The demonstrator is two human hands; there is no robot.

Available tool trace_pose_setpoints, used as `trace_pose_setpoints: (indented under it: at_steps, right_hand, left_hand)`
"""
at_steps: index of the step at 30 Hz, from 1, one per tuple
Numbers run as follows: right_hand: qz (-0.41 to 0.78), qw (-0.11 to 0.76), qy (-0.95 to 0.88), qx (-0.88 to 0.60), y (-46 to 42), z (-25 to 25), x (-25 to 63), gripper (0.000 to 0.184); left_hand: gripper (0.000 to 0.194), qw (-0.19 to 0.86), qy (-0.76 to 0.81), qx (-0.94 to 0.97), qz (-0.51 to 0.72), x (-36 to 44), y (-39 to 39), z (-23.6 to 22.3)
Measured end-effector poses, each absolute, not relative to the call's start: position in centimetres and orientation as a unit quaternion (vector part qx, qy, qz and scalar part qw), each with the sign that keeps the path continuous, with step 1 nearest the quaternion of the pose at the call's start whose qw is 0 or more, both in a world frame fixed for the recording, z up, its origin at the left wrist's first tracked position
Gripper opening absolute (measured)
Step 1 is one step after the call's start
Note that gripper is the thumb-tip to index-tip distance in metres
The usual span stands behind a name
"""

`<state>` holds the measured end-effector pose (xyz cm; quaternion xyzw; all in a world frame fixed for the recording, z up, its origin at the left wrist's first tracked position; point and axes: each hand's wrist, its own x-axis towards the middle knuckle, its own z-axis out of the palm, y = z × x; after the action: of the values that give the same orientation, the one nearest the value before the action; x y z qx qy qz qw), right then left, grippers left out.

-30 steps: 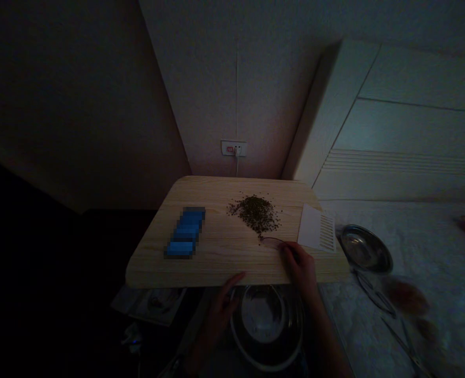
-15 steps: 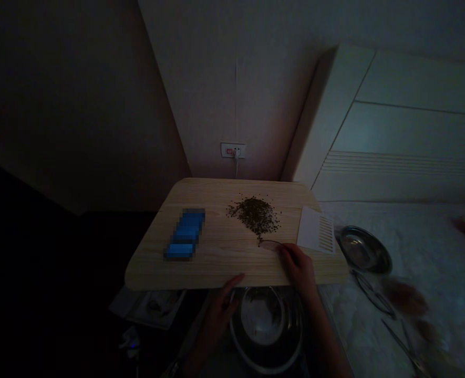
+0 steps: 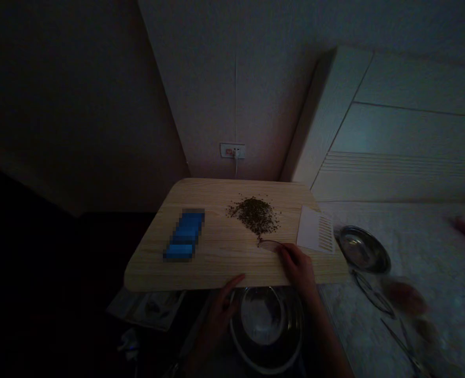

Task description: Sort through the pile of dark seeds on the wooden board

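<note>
A pile of small dark seeds (image 3: 255, 214) lies on a light wooden board (image 3: 216, 252). My right hand (image 3: 298, 268) rests on the board's near edge, fingers closed on a spoon (image 3: 270, 244) whose bowl touches the near tip of the pile. My left hand (image 3: 220, 310) is below the board's front edge, thumb up against the edge, holding the rim of a steel bowl (image 3: 266, 325) under the board. A blurred blue block (image 3: 185, 234) lies on the board's left part.
A white slotted card (image 3: 317, 229) lies on the board's right end. A steel dish (image 3: 361, 250) and thin metal tools (image 3: 390, 315) lie on the pale cloth to the right. A wall socket (image 3: 233, 151) is behind. Papers (image 3: 153, 304) lie below left.
Almost nothing differs; the view shifted slightly and my right hand with the spoon stayed at the near tip of the pile.
</note>
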<state>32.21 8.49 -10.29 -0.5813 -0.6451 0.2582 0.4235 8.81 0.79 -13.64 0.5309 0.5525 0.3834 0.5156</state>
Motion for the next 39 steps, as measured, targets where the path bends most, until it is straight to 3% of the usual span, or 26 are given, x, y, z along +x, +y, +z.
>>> trace_pose_setpoints:
  at_steps: [39]
  right_hand:
    - [0.282,0.403,-0.686,-0.537,8.4,-10.0,32.4,0.017]
  left_hand:
    - [0.047,0.501,0.553,0.543,0.386,8.7,0.7,-14.0]
